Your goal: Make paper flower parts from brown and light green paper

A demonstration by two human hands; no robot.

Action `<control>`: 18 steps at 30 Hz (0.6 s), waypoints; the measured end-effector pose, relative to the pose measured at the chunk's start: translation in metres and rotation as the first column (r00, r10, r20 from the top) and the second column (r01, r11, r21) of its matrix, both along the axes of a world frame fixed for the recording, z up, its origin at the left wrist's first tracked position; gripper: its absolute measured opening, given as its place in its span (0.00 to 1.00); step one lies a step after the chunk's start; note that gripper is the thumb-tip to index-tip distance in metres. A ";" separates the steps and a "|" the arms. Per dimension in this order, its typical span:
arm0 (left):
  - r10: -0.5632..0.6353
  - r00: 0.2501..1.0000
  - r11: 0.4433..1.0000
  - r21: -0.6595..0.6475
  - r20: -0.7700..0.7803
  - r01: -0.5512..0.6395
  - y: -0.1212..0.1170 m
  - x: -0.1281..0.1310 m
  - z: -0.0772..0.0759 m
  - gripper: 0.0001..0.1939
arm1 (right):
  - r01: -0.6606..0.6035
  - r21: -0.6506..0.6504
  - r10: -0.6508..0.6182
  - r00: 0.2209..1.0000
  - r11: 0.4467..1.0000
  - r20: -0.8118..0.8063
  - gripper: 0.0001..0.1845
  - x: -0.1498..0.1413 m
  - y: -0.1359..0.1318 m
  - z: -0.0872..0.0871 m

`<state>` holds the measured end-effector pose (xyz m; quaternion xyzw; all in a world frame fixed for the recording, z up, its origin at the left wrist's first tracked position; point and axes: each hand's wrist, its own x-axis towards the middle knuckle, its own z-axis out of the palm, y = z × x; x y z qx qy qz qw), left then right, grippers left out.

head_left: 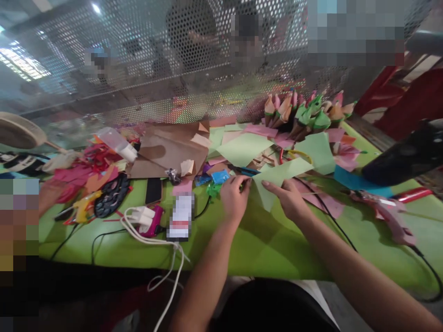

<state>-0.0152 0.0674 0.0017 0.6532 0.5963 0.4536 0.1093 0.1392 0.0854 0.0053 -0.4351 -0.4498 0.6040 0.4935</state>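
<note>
A pale green piece of paper (282, 176) with a pointed lower corner is held up over the table's front half. My right hand (292, 198) pinches it along its lower right side, thumb in front. At the paper's left end is my left hand (236, 196), its fingers curled together in a pinch. What lies between those fingertips is too small to tell. Close to my left hand are a small green object (213, 189) and a blue packet (220, 176). Behind the held paper, more light green sheets (242, 146) lie in a loose pile.
Paper cones (311, 113) stand bunched at the back right. A pink glue gun (394, 216) and a dark bottle (404, 154) are at right. Left of me lie a phone (180, 216), white cables (152, 240), a yellow glue gun (85, 206) and brown paper (166, 150). Perforated metal (138, 87) backs the table.
</note>
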 end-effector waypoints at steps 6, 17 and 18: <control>0.039 0.999 0.998 0.046 -0.007 -0.039 -0.001 0.008 0.000 0.04 | 0.021 -0.077 -0.025 0.998 0.997 -0.056 0.26 -0.002 0.000 -0.005; -0.054 0.944 0.992 -0.090 0.326 0.088 0.000 0.009 0.004 0.09 | 0.055 0.021 -0.054 0.998 0.998 -0.035 0.26 -0.006 0.004 -0.013; -0.073 0.923 0.987 -0.107 0.379 0.122 0.001 0.009 0.005 0.09 | 0.051 0.030 -0.050 0.998 0.998 -0.034 0.26 -0.006 0.004 -0.012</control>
